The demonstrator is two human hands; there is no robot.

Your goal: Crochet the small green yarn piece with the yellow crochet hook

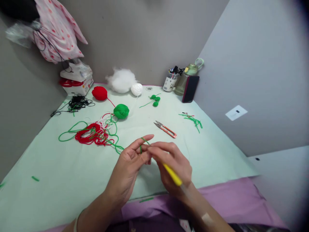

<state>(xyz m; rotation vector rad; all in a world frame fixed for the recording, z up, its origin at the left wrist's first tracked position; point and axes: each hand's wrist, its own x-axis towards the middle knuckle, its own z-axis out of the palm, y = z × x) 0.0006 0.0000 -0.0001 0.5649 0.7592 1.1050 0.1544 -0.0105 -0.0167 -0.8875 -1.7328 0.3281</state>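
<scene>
The left hand grasps green yarn, which runs over its extended index finger, above the bench. The right hand grips a yellow tool, whose tip is hidden at the meeting fingertips. Scissors lie just beyond the hands; a tangle of red yarn lies to the left, near a green ball.

Snips on table — yarn left, phone behind

yarn and snips on pale tabletop
</scene>
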